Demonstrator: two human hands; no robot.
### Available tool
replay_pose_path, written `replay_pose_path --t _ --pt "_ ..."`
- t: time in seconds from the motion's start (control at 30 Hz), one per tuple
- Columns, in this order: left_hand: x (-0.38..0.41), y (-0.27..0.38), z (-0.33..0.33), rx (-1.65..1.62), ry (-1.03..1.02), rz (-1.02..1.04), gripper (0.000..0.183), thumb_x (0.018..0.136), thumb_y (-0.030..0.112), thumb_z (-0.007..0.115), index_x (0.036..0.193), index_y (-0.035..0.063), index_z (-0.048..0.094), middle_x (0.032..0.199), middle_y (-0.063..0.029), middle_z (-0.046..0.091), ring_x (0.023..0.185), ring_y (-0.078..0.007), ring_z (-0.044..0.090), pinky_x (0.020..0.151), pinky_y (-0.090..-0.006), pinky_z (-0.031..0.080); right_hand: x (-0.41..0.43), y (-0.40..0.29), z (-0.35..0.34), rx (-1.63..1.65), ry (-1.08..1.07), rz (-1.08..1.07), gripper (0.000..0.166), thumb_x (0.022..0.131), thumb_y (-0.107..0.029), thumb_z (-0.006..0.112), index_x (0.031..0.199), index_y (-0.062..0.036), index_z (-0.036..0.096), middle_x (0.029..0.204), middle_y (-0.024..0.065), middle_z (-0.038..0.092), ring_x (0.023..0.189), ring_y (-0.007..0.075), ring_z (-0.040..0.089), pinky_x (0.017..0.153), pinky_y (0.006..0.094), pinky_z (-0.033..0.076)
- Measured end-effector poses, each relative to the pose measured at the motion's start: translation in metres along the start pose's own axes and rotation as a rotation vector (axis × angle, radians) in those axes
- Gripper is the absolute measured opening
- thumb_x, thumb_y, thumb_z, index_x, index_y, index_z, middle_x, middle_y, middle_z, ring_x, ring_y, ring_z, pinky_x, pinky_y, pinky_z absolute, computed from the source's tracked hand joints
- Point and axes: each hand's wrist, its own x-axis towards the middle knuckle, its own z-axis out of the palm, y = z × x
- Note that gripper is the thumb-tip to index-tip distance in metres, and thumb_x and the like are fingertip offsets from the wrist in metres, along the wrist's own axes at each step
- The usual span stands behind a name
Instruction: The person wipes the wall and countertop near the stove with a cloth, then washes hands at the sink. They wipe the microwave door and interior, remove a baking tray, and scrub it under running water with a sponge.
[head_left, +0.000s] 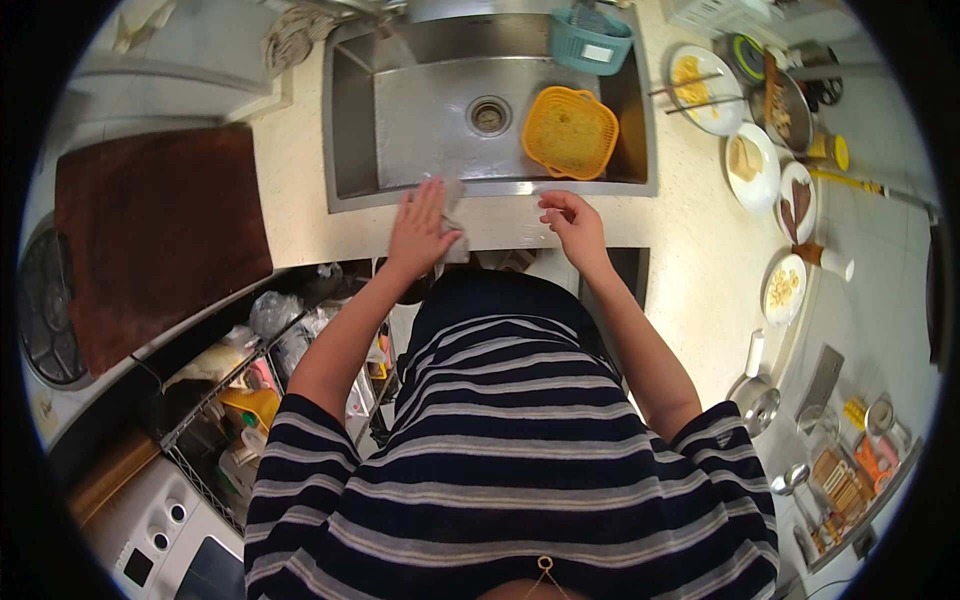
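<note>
My left hand (421, 229) lies nearly flat over a pale grey cloth (455, 244) at the front rim of the steel sink (450, 161). Part of the cloth shows beside my thumb; the rest is hidden under the palm. With fingers loosely curled and nothing visible in them, my right hand (576, 225) is over the pale counter strip (502, 221), near the sink's front edge. Inside the sink, at the right, sits a yellow plastic basket (570, 135) with yellowish food in it. The drain (490, 116) is left of the basket.
A faucet (384, 26) stands behind the sink. A teal basket (592, 45) occupies its back right corner. Plates of food, including one with chopsticks (705, 90), line the right counter beside a pot (784, 112). A dark brown board (165, 240) lies left, above a wire shelf (225, 390).
</note>
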Motion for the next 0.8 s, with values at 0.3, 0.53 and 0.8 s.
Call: replay_pose_path --t 0.3,0.53,0.8 --pt "0.133 0.216 0.027 -0.101 0.08 0.436 0.089 0.09 0.055 0.063 0.154 -0.0017 0.038 0.164 -0.0155 0.034 0.153 -0.0272 0.03 0.124 -0.05 0.022 -0.062 0.053 -0.092 0.024 0.559 -0.001 0.043 0.09 -0.001 0.064 0.133 -0.0049 0.063 0.125 0.0123 0.067 0.094 0.0191 0.068 0.084 0.0315 0.055" --pt "0.203 0.321 0.059 0.008 0.101 0.623 0.087 0.095 0.06 0.053 0.156 -0.0006 0.036 0.167 -0.0132 0.029 0.155 -0.0254 0.023 0.124 -0.0511 0.018 -0.104 0.063 -0.138 0.046 0.875 0.035 0.04 0.091 -0.001 0.063 0.13 -0.004 0.064 0.128 0.0116 0.065 0.105 0.0207 0.066 0.088 0.0327 0.055" --pt "0.253 0.393 0.07 -0.046 0.027 0.472 0.087 0.097 0.057 0.052 0.158 -0.0014 0.031 0.169 -0.0161 0.023 0.156 -0.029 0.019 0.126 -0.0516 0.013 -0.102 0.062 -0.147 0.023 1.025 0.071 0.038 0.093 -0.004 0.059 0.131 -0.0034 0.064 0.14 0.0171 0.059 0.128 0.0288 0.058 0.1 0.0371 0.051"
